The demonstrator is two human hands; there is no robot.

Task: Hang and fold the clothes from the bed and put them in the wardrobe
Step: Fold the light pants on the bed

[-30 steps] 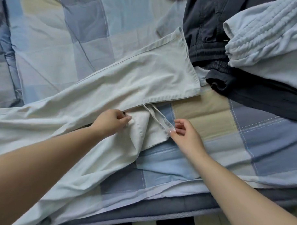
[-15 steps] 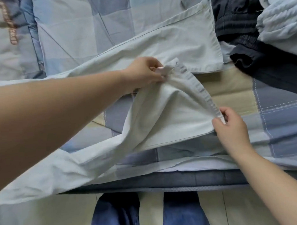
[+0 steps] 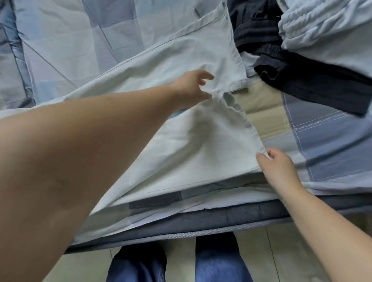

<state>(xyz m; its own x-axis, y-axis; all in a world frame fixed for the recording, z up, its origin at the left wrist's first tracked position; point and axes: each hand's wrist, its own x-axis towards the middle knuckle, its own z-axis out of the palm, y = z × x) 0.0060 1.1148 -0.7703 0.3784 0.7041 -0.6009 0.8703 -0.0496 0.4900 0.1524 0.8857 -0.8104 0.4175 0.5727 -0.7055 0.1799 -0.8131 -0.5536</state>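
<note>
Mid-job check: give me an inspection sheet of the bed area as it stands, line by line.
Surface: bed with patchwork quilt in blue, grey and beige squares, partly covered by clothes.
Job's things: pale trousers spread across the quilt, near leg lifted at its hem; dark garments and a light ribbed garment piled at the far right.
Clutter: nothing seen.
Hands: left hand pinches the inner corner of the near leg's hem; right hand pinches the outer corner.
Cables: nothing seen.
Surroundings: pale floor at the bed's edge; the person's blue jeans below.
</note>
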